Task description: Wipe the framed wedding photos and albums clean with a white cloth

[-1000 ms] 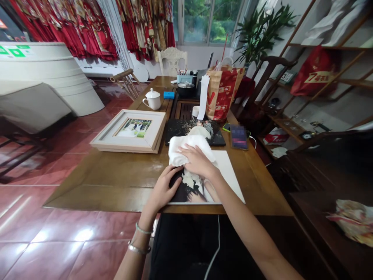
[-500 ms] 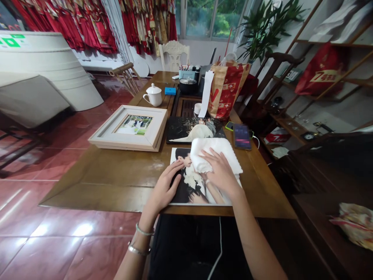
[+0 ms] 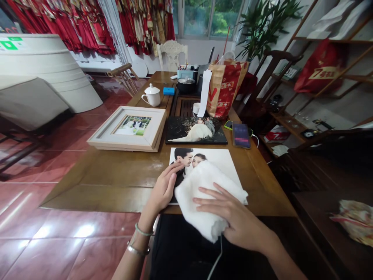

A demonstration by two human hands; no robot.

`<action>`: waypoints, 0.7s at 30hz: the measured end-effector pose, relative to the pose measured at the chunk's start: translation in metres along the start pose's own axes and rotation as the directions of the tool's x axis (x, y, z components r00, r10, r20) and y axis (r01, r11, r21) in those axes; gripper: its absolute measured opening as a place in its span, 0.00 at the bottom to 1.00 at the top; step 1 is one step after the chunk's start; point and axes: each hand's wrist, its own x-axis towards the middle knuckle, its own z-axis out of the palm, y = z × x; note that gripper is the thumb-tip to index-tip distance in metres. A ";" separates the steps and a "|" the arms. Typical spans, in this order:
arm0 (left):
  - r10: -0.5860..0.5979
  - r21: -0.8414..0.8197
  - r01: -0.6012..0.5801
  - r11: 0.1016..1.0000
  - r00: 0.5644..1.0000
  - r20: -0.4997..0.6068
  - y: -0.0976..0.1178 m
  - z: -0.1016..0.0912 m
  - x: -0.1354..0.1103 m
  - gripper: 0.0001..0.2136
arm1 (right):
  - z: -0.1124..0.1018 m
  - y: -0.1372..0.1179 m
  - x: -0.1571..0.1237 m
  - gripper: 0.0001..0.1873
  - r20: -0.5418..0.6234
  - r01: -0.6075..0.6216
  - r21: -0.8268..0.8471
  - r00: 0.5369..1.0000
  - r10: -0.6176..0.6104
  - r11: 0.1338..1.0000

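A large photo print (image 3: 224, 157) of a couple lies at the near edge of the wooden table. My left hand (image 3: 166, 182) rests on its left side, fingers stretched out and holding nothing. Under my right hand (image 3: 230, 212), a folded white cloth (image 3: 195, 186) covers the lower part of the print and hangs past the table edge. The fingers of that hand spread over the cloth and its thumb is hidden. Just beyond the print lies a dark photo panel (image 3: 177, 130) showing a white dress.
White-framed pictures (image 3: 106, 130) are stacked at left, before a lidded white cup (image 3: 152, 96). A blue box (image 3: 168, 91), a black bowl (image 3: 186, 84) and a red-brown paper bag (image 3: 223, 91) stand farther back. A phone (image 3: 241, 135) with a cable lies at right. The table (image 3: 116, 171) is wooden.
My right hand and the white cloth have moved down the print toward me, over the table edge, uncovering the print's upper part. My left hand has stayed nearly still.
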 end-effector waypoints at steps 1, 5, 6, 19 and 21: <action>-0.008 0.016 0.008 1.000 1.000 0.001 0.000 0.001 0.000 0.19 | -0.004 0.007 -0.004 0.45 -0.014 -0.032 0.008 0.999 0.032 0.999; 0.014 0.062 -0.015 0.998 1.000 0.019 -0.001 0.002 0.001 0.14 | -0.016 0.040 -0.005 0.45 -0.188 -0.174 0.008 0.967 0.172 0.985; 0.022 0.066 -0.023 0.998 1.000 0.020 -0.001 0.002 0.001 0.14 | -0.018 0.048 -0.002 0.44 -0.244 -0.216 0.004 0.947 0.211 0.976; 0.024 0.054 -0.022 0.998 1.000 -0.020 0.000 0.003 0.002 0.10 | -0.009 0.024 0.083 0.36 -0.305 -0.202 -0.055 0.936 0.177 0.978; 0.023 0.054 -0.022 0.998 1.000 -0.020 0.000 0.003 0.002 0.10 | -0.008 0.025 0.076 0.38 -0.295 -0.186 -0.037 0.941 0.167 0.982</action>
